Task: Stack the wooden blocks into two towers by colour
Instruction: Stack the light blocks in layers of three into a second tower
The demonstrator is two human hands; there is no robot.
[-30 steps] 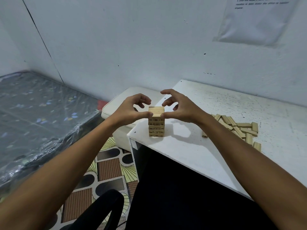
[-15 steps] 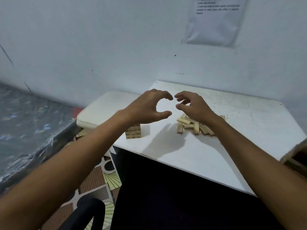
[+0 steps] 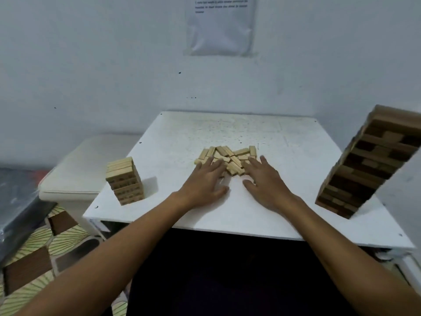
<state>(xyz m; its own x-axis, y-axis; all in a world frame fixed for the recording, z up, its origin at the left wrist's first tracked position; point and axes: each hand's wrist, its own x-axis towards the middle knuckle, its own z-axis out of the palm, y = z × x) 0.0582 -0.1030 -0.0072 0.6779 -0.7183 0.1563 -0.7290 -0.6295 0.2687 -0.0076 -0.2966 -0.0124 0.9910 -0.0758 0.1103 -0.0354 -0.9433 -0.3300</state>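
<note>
Starting from the left, a cream padded stool (image 3: 75,176) sits just beside the white table (image 3: 227,215), with patterned floor tiles (image 3: 34,254) below it. On the table's near left corner stands a short tower of light wooden blocks (image 3: 124,180), upright and pretty tidy. Middle of the table has a loose pile of light blocks (image 3: 230,157) lying every which way. Both hands are down at the near edge of that pile, palms down, fingers straight and spread. The left hand (image 3: 205,182) has its fingertips on the blocks at the pile's left side, and the right hand (image 3: 265,181) touches the right side. Neither one is gripping anything, and the two hands sit a little apart with bare tabletop between them. Over on the right edge stands a much taller tower of mixed light and dark blocks (image 3: 366,165), well apart from the pile; it looks tilted, though the wide lens may cause that. A sheet of paper (image 3: 219,25) hangs on the wall behind.
</note>
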